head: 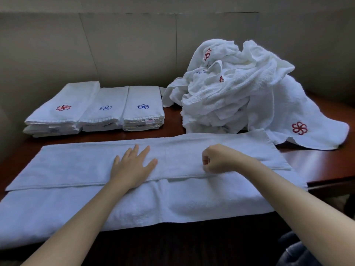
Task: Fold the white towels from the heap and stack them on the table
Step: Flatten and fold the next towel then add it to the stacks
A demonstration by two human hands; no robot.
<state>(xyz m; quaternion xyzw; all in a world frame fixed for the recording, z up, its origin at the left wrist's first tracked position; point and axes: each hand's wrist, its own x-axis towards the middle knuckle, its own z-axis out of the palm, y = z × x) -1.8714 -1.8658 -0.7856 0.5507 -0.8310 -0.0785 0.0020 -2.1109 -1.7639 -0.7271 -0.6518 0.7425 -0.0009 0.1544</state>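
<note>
Left hand (132,166) presses flat, right hand (215,160) pinches the near fold edge of 1 towel (76,166) — soft, limp, best gripped at corners.

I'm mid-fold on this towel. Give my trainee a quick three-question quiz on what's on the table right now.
1. True or false: the left hand lies flat on the spread towel.
2. How many stacks of folded towels stand at the back left?
3. The right hand is: A) open in the air, B) curled, pinching the towel's folded edge, C) reaching into the heap.

Key
1. True.
2. Three: one with a red logo on top, two with blue logos.
3. B.
</note>
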